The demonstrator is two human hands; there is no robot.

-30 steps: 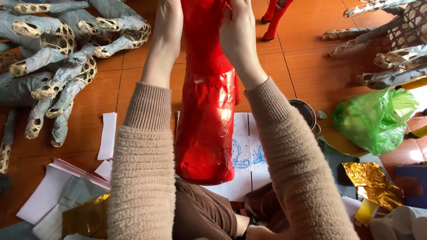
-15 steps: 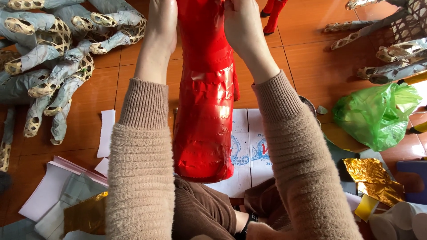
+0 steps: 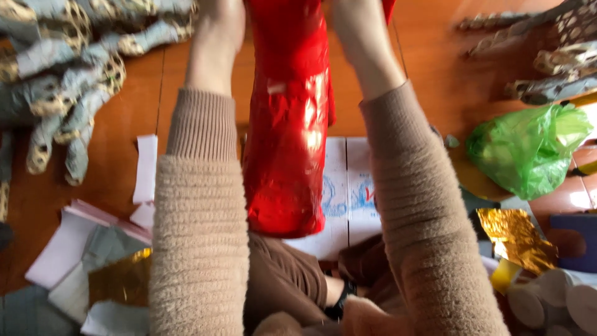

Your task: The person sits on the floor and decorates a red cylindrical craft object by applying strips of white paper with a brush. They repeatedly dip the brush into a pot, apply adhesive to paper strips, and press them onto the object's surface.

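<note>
Item: red foil-wrapped form [image 3: 286, 143], upright between my forearms, above white printed sheets [image 3: 348, 186]. My left hand [image 3: 217, 31] and right hand [image 3: 357, 31] flank its upper part (fingers cropped; grip cannot be told). Advisable: even pressure both sides, smoothing wrinkles gently.

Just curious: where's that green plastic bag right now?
The green plastic bag lies on the floor at the right, beyond the person's right sleeve, above the gold foil.

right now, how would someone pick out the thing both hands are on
Start at the orange-brown floor and follow the two beige sleeves upward. Between the left hand and right hand hangs a tall red foil-wrapped shape, the only glossy red piece among grey and gold.
</note>
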